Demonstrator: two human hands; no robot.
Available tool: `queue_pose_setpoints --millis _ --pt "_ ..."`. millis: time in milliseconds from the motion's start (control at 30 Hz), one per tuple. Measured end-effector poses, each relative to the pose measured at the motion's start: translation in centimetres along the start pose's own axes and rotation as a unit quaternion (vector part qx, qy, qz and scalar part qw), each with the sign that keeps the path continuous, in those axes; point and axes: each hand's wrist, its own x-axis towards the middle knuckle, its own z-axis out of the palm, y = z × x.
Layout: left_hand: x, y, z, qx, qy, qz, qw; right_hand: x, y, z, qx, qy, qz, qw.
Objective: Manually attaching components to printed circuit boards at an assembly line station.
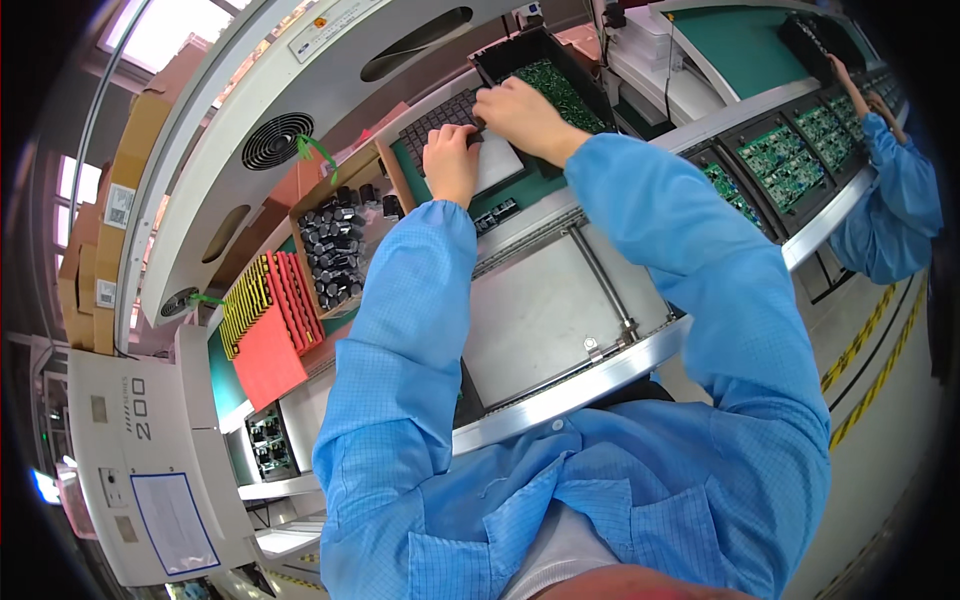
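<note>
The green circuit board (560, 92) lay in a black tray (497, 62) at about twelve o'clock on the bench. The right hand (520, 115) rested at the tray's near-left edge, its fingers curled over something small that I could not make out. The left hand (451, 162) sat at seven o'clock from it, closed into a loose fist on a pale flat pad (497, 165), beside a dark slotted holder (437, 118). A cardboard box of black cylindrical capacitors (335, 250) stood at eight o'clock. To do this well, I judged, the part should go in straight, with the left hand steadying the work.
</note>
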Motion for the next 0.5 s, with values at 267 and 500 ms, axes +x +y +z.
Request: queue_pose_setpoints --millis 267,500 --pt "0.5 -2.8 0.0 -0.015 -0.065 0.029 0.997 -12.9 13.6 -11.8 0.237 -0.028 0.187 0.953" --pt "5.0 -0.9 -3.8 -0.208 -0.019 -0.021 0.978 -27.7 18.3 -12.8 0.173 -0.221 0.287 0.916"
